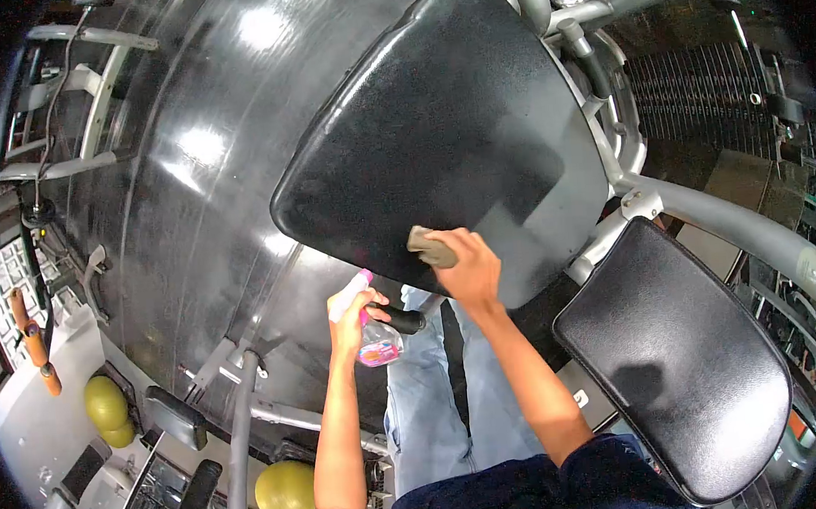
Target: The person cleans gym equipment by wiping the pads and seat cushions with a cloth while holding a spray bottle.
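Note:
My left hand (pixel 346 317) is wrapped round the neck of a clear spray bottle (pixel 379 343) with a pink nozzle and a pink label. In my right hand (pixel 471 271) is a folded greyish-brown cloth (pixel 431 247), held against the near edge of a large black padded backrest (pixel 428 130). The pad fills the upper middle of the view, and its surface looks darker on the left than on the lower right. Just beyond the bottle, a black handle grip (pixel 401 318) sticks out under the pad's near edge.
To my right is a black padded seat (pixel 680 358), joined to a grey metal frame (pixel 727 218). Dark rubber flooring (pixel 203 165) stretches to the left. Yellow exercise balls (pixel 286 498) lie at lower left, near more gym machines. A weight stack (pixel 699 92) stands at far right.

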A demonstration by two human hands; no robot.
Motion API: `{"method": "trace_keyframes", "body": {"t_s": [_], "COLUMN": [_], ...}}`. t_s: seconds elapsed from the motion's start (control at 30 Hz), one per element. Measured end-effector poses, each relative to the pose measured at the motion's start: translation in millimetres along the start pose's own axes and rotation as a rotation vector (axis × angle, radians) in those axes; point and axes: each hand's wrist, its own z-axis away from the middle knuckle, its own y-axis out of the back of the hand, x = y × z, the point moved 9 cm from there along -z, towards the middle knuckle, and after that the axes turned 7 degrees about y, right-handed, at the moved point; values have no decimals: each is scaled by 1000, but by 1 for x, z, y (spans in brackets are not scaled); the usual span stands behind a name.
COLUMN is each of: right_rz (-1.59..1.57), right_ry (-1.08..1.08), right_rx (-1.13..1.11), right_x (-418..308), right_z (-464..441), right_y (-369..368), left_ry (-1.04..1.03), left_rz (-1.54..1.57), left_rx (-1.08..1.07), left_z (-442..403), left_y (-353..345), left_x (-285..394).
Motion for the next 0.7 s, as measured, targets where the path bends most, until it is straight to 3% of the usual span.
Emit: {"method": "trace_keyframes", "body": {"t_s": [0.17, 0.3, 0.5, 0.7], "right_rz": [99, -4, -47, 101], "right_ry": [-218, -103, -17, -53], "right_rx": [142, 263, -6, 113], "right_x": [40, 22, -1, 28], "right_z": [-33, -54, -27, -48], "right_y": [36, 28, 5, 29], "left_ry": [60, 32, 0, 43], "left_rz": [-10, 14, 103, 102], "left_rx": [1, 5, 88, 137], "left_z": [2, -3, -1, 5], "left_y": [1, 4, 5, 1], "left_x": [1, -4, 0, 10]}}
